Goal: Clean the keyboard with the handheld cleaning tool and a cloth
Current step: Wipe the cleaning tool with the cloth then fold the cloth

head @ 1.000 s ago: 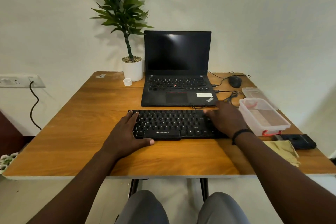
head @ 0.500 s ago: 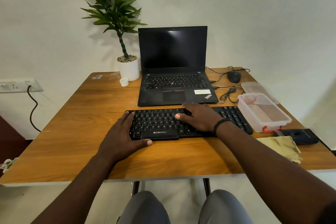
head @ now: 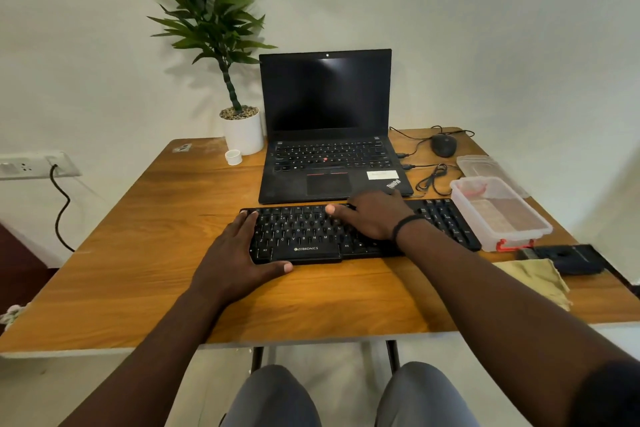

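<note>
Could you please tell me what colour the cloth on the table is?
The cloth is yellowish; the head view shows it.

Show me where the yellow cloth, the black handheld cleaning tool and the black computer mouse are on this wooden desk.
Yellow crumpled cloth (head: pixel 535 279): head view, on the middle of the fabric.
Black handheld cleaning tool (head: pixel 571 258): head view, on its flat top.
Black computer mouse (head: pixel 443 144): head view, on its rounded back.
</note>
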